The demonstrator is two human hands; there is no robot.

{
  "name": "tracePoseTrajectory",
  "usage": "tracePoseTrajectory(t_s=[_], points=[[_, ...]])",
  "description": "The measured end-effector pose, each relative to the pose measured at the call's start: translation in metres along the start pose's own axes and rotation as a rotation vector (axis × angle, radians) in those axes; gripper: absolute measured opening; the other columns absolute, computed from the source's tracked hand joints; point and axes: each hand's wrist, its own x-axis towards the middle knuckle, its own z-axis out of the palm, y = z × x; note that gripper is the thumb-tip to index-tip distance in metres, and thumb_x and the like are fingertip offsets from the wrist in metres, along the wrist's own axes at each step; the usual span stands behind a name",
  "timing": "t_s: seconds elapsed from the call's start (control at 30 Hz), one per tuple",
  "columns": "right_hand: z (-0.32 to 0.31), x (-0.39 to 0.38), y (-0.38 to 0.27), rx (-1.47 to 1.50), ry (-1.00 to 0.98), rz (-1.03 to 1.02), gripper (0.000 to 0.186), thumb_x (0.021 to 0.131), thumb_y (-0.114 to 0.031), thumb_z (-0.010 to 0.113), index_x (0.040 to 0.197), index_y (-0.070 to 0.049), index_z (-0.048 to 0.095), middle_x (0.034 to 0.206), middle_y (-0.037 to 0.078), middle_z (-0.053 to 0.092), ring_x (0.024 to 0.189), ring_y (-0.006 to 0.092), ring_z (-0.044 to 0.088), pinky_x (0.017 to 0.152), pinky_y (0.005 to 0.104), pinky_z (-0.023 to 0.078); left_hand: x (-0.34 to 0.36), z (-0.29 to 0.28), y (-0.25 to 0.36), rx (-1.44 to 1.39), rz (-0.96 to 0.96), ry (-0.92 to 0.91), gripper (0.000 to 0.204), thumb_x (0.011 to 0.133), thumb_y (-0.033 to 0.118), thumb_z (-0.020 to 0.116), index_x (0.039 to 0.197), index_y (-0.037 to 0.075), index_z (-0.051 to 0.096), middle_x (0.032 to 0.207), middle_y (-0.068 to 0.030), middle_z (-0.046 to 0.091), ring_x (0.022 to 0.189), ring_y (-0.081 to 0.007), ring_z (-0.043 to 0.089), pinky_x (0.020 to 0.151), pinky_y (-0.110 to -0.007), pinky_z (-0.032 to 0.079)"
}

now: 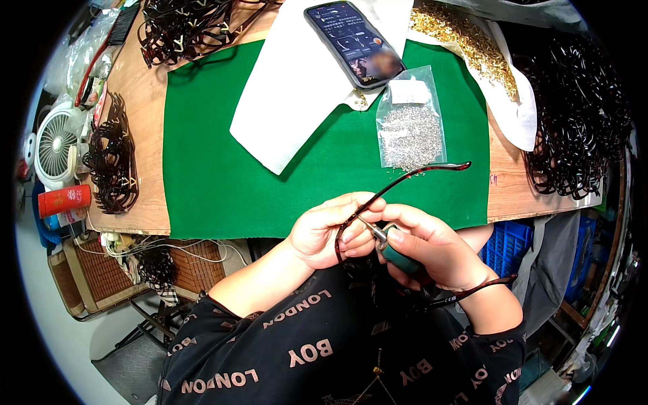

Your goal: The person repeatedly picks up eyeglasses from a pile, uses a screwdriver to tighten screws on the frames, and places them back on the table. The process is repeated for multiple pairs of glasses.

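Observation:
My left hand (314,233) is closed around a dark tortoiseshell eyeglass frame (418,169), near the hinge. One temple arm reaches out to the upper right over the green mat, and the other passes below my right wrist. My right hand (442,248) grips a screwdriver (398,255) with a dark green handle. Its metal shaft points up and left at the frame's hinge area, between my left fingertips. Whether the tip sits in a screw is too small to tell. Just beyond my hands lies a clear bag of tiny silver screws (410,135), several spilled at its mouth.
A green mat (209,148) covers the wooden table, with a white sheet (277,121) and a phone (354,46) on it. Gold-coloured small parts (466,47) lie on white cloth. Piles of dark frames (574,115) flank the mat. At left stands a fan (57,145).

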Motion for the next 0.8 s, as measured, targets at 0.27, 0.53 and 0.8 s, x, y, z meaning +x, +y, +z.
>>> tracePoseTrajectory(t_s=[0.27, 0.53, 0.8], points=[[0.001, 0.000, 0.001, 0.156, -0.008, 0.024, 0.031, 0.091, -0.020, 0.047, 0.120, -0.008, 0.044, 0.079, 0.002, 0.056, 0.049, 0.0070, 0.050, 0.037, 0.0164, 0.034, -0.001, 0.003, 0.000, 0.058, 0.001, 0.056, 0.034, 0.093, 0.022, 0.040, 0.116, -0.001, 0.051, 0.057, -0.0032, 0.046, 0.049, -0.0110, 0.036, 0.049, -0.024, 0.031], [-0.025, 0.010, 0.009, -0.820, 0.270, -0.593, 0.031, 0.085, -0.013, 0.055, 0.114, -0.005, 0.046, 0.085, 0.011, 0.059, 0.065, 0.0226, 0.059, 0.053, 0.0297, 0.046, -0.020, 0.038, 0.029, 0.189, 0.151, 0.252, 0.034, 0.090, 0.022, 0.047, 0.109, -0.006, 0.051, 0.054, 0.0018, 0.033, 0.049, -0.0081, 0.029, 0.046, -0.023, 0.026], [-0.021, 0.014, 0.001, -1.386, 0.605, -0.544, 0.027, 0.081, -0.014, 0.056, 0.105, -0.004, 0.046, 0.086, 0.017, 0.057, 0.074, 0.0349, 0.059, 0.064, 0.0399, 0.048, -0.053, 0.042, 0.107, 1.033, 0.690, 0.833, 0.039, 0.095, 0.025, 0.038, 0.116, -0.006, 0.049, 0.087, -0.0057, 0.056, 0.076, -0.0148, 0.050, 0.072, -0.026, 0.040]])
